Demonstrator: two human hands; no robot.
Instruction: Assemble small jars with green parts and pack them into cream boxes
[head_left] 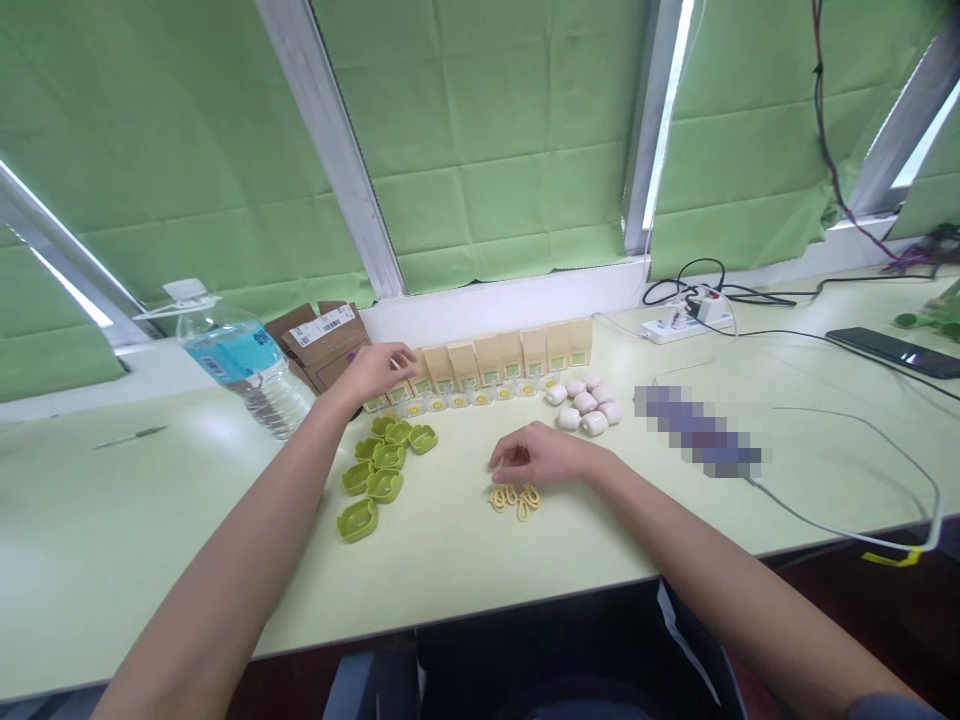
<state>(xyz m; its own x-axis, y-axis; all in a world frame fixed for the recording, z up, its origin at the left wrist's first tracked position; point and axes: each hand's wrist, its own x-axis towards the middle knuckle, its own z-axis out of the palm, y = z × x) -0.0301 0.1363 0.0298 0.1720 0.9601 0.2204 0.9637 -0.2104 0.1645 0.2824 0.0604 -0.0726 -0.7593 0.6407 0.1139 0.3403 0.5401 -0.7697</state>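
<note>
My left hand [379, 370] is over the left end of a row of small tan paper bags [463, 366], its fingers loosely curved above the nearest ones. Whether its fingertips touch a bag is hard to make out. Just behind several pale yellow loops [523, 502], my right hand [536, 455] hovers low, thumb and fingers bent with a gap between them. Small clear pieces with yellow centres [481, 398] line the front of the bags. Green animal-shaped small dishes [385, 486] are grouped at left. White and pale pink rounded pieces [595, 423] cluster behind my right hand.
A large water bottle [244, 355] and an opened cardboard box [322, 345] stand at the back left. A pen [133, 436] lies farther left. To the right are a pixelated object [701, 432], a white cable [832, 535], a power strip [686, 325] and a black phone [896, 352].
</note>
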